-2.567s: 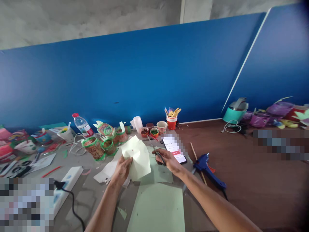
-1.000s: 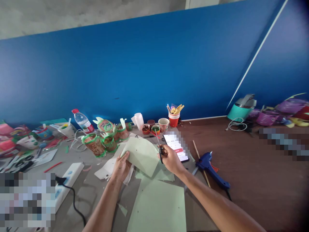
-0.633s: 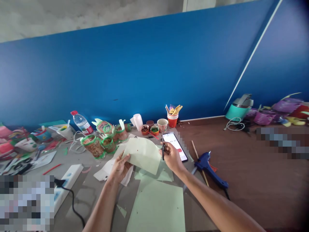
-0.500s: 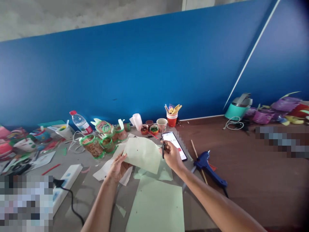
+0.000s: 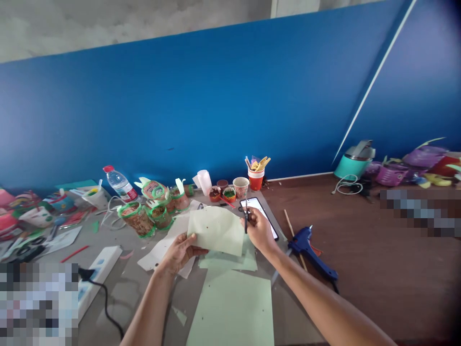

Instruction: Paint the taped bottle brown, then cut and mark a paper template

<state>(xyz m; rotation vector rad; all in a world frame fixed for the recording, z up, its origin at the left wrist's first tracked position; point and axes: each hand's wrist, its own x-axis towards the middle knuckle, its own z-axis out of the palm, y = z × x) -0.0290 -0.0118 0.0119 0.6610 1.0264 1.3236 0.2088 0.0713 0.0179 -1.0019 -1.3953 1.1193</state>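
My left hand (image 5: 182, 251) grips a pale green sheet of paper (image 5: 216, 230) by its left edge, thumb on top and fingers underneath. The sheet is raised over the table, and its upper right edge is curved. In my right hand (image 5: 261, 229) is a pair of dark-handled scissors (image 5: 246, 222), pointing up and away, just right of the sheet. Under the raised sheet lie more green paper (image 5: 248, 259) and white paper scraps (image 5: 158, 252). A larger green sheet (image 5: 232, 307) lies flat nearer to me. Behind my right hand is a lit phone (image 5: 272, 227).
A blue glue gun (image 5: 313, 252) and a wooden stick (image 5: 288, 222) lie to the right. Decorated jars (image 5: 137, 219), a water bottle (image 5: 120, 182) and paper cups (image 5: 256, 179) stand along the back. A white power strip (image 5: 101, 269) with a black cord is at left.
My left hand has shifted slightly right along the sheet, and the sheet has tilted flatter. My right hand with the scissors has moved a little to the right.
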